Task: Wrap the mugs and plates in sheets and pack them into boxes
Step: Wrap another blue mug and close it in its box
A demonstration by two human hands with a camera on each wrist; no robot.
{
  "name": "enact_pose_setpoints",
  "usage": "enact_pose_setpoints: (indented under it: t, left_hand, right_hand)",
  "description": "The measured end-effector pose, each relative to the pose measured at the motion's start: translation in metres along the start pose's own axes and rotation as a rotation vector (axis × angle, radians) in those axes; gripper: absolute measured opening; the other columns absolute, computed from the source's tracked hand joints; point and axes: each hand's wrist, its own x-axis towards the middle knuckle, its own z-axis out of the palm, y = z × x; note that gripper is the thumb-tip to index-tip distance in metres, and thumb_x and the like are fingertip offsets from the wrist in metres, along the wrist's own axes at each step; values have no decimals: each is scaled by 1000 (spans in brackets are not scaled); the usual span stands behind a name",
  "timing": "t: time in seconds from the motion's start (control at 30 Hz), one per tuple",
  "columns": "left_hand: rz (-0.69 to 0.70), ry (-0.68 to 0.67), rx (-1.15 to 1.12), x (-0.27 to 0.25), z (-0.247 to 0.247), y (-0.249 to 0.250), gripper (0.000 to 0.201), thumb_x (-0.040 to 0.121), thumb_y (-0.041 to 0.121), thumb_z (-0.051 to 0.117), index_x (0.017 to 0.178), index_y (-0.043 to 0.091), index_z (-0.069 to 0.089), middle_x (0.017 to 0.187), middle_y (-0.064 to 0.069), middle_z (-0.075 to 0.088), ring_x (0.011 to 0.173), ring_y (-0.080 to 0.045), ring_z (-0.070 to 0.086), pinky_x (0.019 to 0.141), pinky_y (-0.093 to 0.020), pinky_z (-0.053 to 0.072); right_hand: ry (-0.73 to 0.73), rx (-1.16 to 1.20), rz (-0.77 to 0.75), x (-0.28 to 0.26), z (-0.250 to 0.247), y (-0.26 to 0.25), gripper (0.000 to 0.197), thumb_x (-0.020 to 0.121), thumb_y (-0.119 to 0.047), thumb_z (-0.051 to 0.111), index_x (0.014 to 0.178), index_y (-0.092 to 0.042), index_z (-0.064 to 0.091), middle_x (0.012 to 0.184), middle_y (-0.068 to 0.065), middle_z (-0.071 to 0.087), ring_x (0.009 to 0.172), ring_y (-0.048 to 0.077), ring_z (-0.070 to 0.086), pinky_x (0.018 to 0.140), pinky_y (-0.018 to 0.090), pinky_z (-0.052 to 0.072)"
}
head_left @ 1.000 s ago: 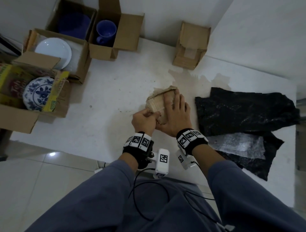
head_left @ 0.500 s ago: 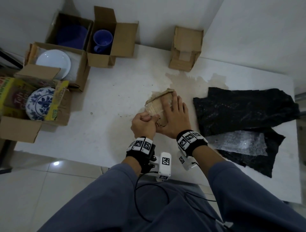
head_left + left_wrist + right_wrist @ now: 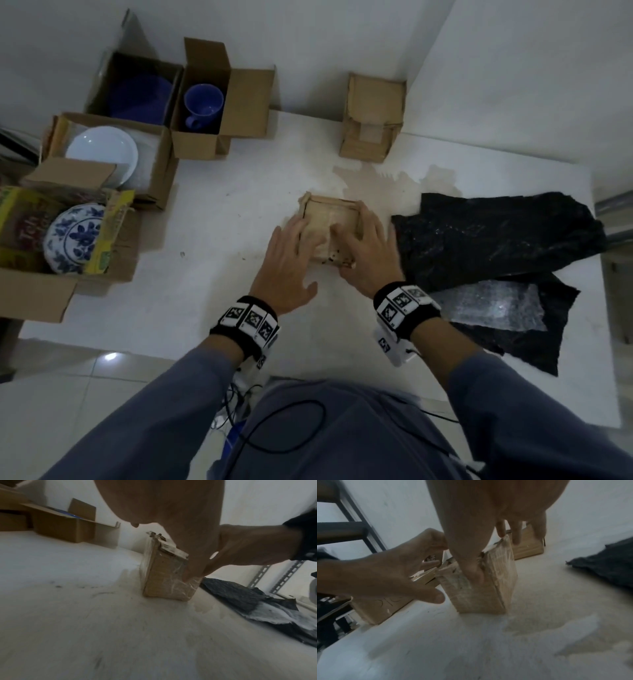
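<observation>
A small taped cardboard box (image 3: pixel 330 222) stands in the middle of the white table (image 3: pixel 222 212). My right hand (image 3: pixel 370 250) holds it, thumb pressed on the near face (image 3: pixel 474 573) and fingers over the far right edge. My left hand (image 3: pixel 287 253) lies with fingers spread and straight against the box's left side, by a loose flap (image 3: pixel 426 576). At the back left, a blue mug (image 3: pixel 202 104) sits in an open carton. A white plate (image 3: pixel 102 154) and a blue-patterned plate (image 3: pixel 73 238) lie in open cartons at the left.
Black sheets (image 3: pixel 496 240) and a piece of bubble wrap (image 3: pixel 493 308) lie right of the box. A shut carton (image 3: pixel 373 120) stands at the back by the wall. Another open carton (image 3: pixel 140 92) holds something dark blue. The table's near edge runs just behind my wrists.
My left hand has opened from a curled pinch at the box's near corner and now lies flat beside it. My right hand has shifted from lying over the top to clasping the box.
</observation>
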Motion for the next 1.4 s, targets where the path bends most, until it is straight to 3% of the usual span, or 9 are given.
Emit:
enact_pose_setpoints:
  t: [0.1,0.2,0.3,0.5,0.63,0.73,0.93,1.13,1.4]
  left_hand:
    - [20,-92,165,16,7,0,94,67,22,70,151,15,27,160,-22,10,150,-37,3,116,-60,17]
    - [-55,-79,259,25,15,0,86,76,3,52,154,14,18,161,-22,3,150,-37,-2,116,-59,15]
    - [-117,-64,318,34,20,-11,78,88,6,50,156,12,12,162,-19,0,150,-36,-2,116,-59,16]
    - [-157,-37,357,77,13,-47,84,92,12,54,157,17,0,163,-17,2,150,-34,3,105,-54,38]
    - [-167,-33,313,121,9,-69,87,87,6,58,157,17,6,163,-17,5,150,-35,3,99,-49,46]
    - [-134,-28,307,158,7,-88,86,85,-3,56,156,15,11,163,-18,6,150,-36,2,97,-43,49]
    - [-157,-44,267,222,7,-100,95,77,-16,45,156,12,2,162,-19,-5,149,-38,-4,82,-38,56]
    - [-100,8,167,265,17,-115,98,77,-14,54,157,15,4,161,-22,-4,149,-40,-3,105,-54,42]
    - [-133,58,267,281,25,-116,100,73,-7,64,156,14,13,160,-23,10,147,-42,11,104,-55,41]
  right_hand:
    - [-6,267,2,-2,17,3,77,75,-7,68,144,-27,40,159,16,16,128,40,43,90,49,52]
    - [4,322,-28,14,20,7,74,78,0,64,145,-24,43,160,14,20,132,36,43,91,46,53]
    - [16,282,-57,36,16,4,74,79,-7,70,144,-29,45,159,12,23,130,34,47,87,42,54]
    - [68,465,-114,91,-3,9,64,73,-6,74,130,-20,49,146,10,24,104,33,58,77,41,57]
    - [120,565,12,93,-2,31,70,75,-18,76,135,-25,42,142,0,23,102,17,56,79,28,54]
    - [12,597,123,76,22,49,63,79,-20,75,134,-25,44,137,-2,28,96,13,55,82,34,56]
    - [-64,605,216,46,69,58,46,73,-15,77,116,-16,60,136,4,32,109,24,53,93,28,47]
    - [31,601,277,61,77,53,39,65,-25,76,101,-20,60,125,1,35,98,22,52,84,36,51]
    - [0,585,261,70,74,58,37,64,-29,74,95,-20,57,115,0,33,89,21,48,74,33,50]
